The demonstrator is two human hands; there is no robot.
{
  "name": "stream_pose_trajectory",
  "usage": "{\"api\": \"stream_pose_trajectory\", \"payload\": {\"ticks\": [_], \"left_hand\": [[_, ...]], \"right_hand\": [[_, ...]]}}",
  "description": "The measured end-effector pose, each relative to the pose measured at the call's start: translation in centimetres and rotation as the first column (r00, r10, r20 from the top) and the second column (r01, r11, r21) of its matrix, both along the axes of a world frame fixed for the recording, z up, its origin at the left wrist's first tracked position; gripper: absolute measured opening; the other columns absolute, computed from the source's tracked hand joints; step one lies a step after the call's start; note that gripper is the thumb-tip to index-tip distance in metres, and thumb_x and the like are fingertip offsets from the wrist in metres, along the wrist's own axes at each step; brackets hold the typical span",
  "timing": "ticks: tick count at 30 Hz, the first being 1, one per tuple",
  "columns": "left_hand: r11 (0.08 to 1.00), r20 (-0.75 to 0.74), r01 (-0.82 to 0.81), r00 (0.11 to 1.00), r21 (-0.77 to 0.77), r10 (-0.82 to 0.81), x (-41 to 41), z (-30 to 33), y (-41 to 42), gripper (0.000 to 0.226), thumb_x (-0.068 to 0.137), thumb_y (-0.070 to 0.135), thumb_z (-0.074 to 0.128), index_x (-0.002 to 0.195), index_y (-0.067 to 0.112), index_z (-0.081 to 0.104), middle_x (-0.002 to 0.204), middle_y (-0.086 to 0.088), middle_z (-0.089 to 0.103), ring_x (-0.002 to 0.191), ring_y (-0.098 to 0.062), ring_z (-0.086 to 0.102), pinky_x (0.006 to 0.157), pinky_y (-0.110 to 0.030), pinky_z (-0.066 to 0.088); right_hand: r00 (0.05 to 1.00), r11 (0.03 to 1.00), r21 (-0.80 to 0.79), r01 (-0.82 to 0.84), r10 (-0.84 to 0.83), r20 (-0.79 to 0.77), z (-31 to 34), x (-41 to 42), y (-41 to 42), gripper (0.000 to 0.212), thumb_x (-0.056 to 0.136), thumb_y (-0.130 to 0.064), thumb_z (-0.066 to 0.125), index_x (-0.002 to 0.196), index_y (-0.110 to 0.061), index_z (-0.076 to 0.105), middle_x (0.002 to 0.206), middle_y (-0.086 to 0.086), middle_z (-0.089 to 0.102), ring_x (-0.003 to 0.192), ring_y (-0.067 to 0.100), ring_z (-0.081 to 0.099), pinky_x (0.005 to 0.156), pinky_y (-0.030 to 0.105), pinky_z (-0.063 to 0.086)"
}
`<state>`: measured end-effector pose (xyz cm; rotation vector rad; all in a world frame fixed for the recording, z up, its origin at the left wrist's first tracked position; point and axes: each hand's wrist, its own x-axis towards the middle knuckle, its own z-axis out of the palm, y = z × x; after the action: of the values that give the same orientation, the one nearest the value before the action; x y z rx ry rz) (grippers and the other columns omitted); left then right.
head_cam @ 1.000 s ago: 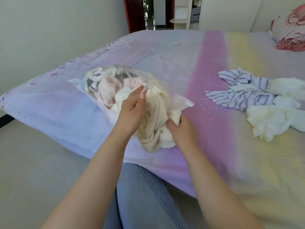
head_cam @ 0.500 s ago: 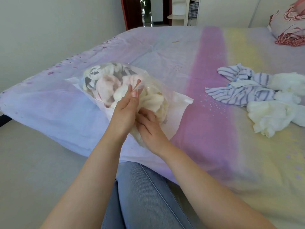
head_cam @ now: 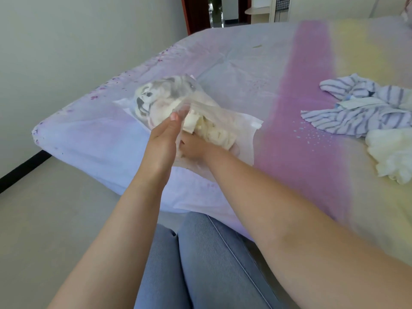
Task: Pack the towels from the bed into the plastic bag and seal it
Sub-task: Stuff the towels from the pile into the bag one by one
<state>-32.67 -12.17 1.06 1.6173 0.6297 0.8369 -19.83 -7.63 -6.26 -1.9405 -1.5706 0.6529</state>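
Observation:
A clear plastic bag [head_cam: 243, 139], stuffed with pale and grey-patterned towels, lies on the near left part of the bed [head_cam: 245, 63]. My left hand [head_cam: 163, 141] holds up the upper lip of the bag's mouth, fingertips pointing up. My right hand [head_cam: 194, 149] is inside the mouth, fingers curled on a cream towel [head_cam: 214, 130] and partly hidden behind my left hand. A blue-striped towel [head_cam: 356, 110] and a white towel [head_cam: 392, 157] lie loose on the bed to the right.
The bed's near edge runs in front of my knees in blue jeans [head_cam: 200, 264]. Bare floor [head_cam: 55, 208] and a wall lie to the left. A doorway [head_cam: 214, 10] stands beyond the bed's far side.
The cream towel hung out of the bag's mouth a second ago; my right hand has pushed it inside and followed it in. My left hand kept holding the bag's lip.

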Motion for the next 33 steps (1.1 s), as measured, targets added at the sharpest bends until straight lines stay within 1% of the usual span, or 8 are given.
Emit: {"api": "stream_pose_trajectory", "payload": {"ticks": [3,5,14,19,21,24,28,33], "left_hand": [[0.998,-0.052,-0.035,0.998,0.054,0.037,-0.5,0.1,0.7,0.038,0.106,0.037,0.035,0.133,0.026,0.059,0.134,0.02,0.058,0.133,0.002,0.045,0.117,-0.034,0.031],[0.997,-0.049,-0.027,0.998,0.074,0.031,-0.3,0.1,0.6,0.039,0.106,0.035,0.034,0.135,0.024,0.057,0.138,0.017,0.056,0.132,0.004,0.045,0.114,-0.024,0.033],[0.987,-0.148,0.052,0.989,0.151,-0.03,1.2,-1.8,0.4,0.038,0.104,0.037,0.041,0.139,0.03,0.053,0.152,0.013,0.042,0.145,-0.003,0.029,0.121,-0.036,0.022],[0.819,-0.429,0.025,0.86,0.574,0.274,0.2,-4.7,2.2,0.073,0.08,0.066,0.052,0.146,0.055,0.023,0.165,0.01,0.002,0.152,-0.018,-0.006,0.121,-0.039,0.004],[0.833,-0.536,-0.017,0.757,0.554,0.372,-0.2,-6.0,2.3,0.086,0.078,0.069,0.056,0.148,0.056,0.007,0.165,0.01,-0.008,0.152,-0.03,-0.008,0.12,-0.051,0.008],[0.849,-0.51,-0.111,0.756,0.517,0.409,0.8,-7.4,2.8,0.097,0.081,0.062,0.062,0.152,0.046,-0.002,0.165,-0.003,-0.012,0.151,-0.037,0.008,0.118,-0.056,0.016],[0.875,-0.456,-0.129,0.813,0.466,0.363,3.1,-8.9,4.2,0.098,0.081,0.052,0.069,0.151,0.049,0.0,0.165,0.003,-0.008,0.144,-0.031,0.031,0.1,-0.049,0.044],[0.903,-0.417,-0.055,0.874,0.426,0.25,6.5,-9.6,5.7,0.088,0.089,0.035,0.064,0.153,0.045,0.004,0.165,0.013,0.0,0.149,-0.002,0.006,0.097,-0.028,0.03]], "right_hand": [[0.983,0.99,0.104,-0.092,0.107,-0.149,-1.3,-0.4,-1.5,0.046,0.094,-0.01,0.032,0.122,-0.044,0.045,0.115,-0.013,0.051,0.102,0.003,0.044,0.096,0.03,0.034],[0.982,0.996,0.073,-0.047,0.059,-0.178,-0.9,-0.2,-2.7,0.034,0.097,-0.01,0.033,0.112,-0.035,0.05,0.095,-0.022,0.043,0.086,-0.004,0.041,0.081,0.018,0.034],[0.906,0.925,0.28,0.256,-0.129,-0.404,-0.2,0.5,-8.7,0.032,0.093,-0.017,0.05,0.123,-0.022,0.062,0.098,-0.008,0.063,0.084,0.006,0.058,0.077,0.022,0.048],[0.759,0.473,0.691,0.547,-0.629,-0.169,-1.6,2.5,-11.3,0.044,0.077,-0.023,0.067,0.12,-0.02,0.057,0.115,0.004,0.055,0.109,0.024,0.053,0.093,0.042,0.046],[0.659,0.504,0.672,0.543,-0.751,0.031,-1.2,4.4,-11.3,0.066,0.074,-0.032,0.071,0.134,-0.024,0.046,0.141,0.011,0.04,0.132,0.033,0.037,0.107,0.048,0.032],[0.6,0.514,0.486,0.707,-0.799,-0.027,-1.1,8.2,-10.8,0.082,0.076,-0.034,0.072,0.146,-0.031,0.029,0.159,0.01,0.015,0.146,0.033,0.017,0.111,0.053,0.023],[0.635,0.597,0.241,0.765,-0.763,-0.121,-2.2,11.5,-11.3,0.034,0.092,-0.022,0.048,0.125,-0.029,0.052,0.121,0.009,0.062,0.112,0.034,0.058,0.092,0.042,0.044],[0.563,0.438,0.406,0.802,-0.781,-0.271,-3.1,11.1,-12.9,0.032,0.087,-0.005,0.043,0.106,-0.023,0.063,0.1,0.003,0.07,0.093,0.028,0.061,0.067,0.03,0.038]]}}
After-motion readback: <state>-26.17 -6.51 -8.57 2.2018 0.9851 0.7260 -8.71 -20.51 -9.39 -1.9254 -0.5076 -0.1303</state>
